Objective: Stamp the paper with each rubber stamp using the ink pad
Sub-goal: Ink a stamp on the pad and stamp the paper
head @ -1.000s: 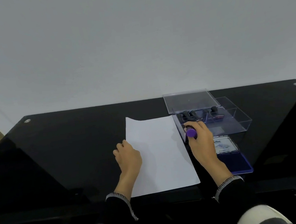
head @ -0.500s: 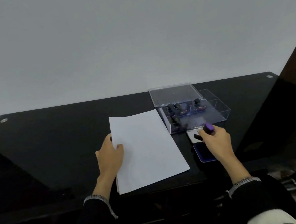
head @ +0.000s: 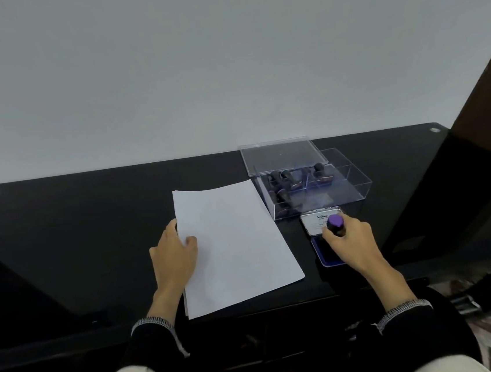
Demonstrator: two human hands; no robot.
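— Paper [head: 235, 241]: where does it lie, and what is it like?

— Flat, matte white rectangular sheet on the glossy black table [head: 76, 234], its near edge close to the table's front. The left hand [head: 174, 251] rests on its left margin, thumb lying on the sheet, fingers loosely bent along the edge; whether they grip the edge cannot be told.

— And the stamp?

— The right hand [head: 349, 237] holds the purple-capped rubber stamp [head: 336, 224] upright, fingers curled round its dark barrel, over the ink pad [head: 323, 250]. The pad is a shallow blue tray with its white labelled lid [head: 314, 222] open behind it; the hand hides much of both, and contact between stamp face and pad cannot be seen.

— What stands behind?

— A clear, hard plastic box [head: 356, 183] with dividers and a raised lid, holding several dark spare stamps [head: 281, 191], blurred through the walls; their number is unclear. Black sleeves with patterned cuffs are cut off at the lower edge
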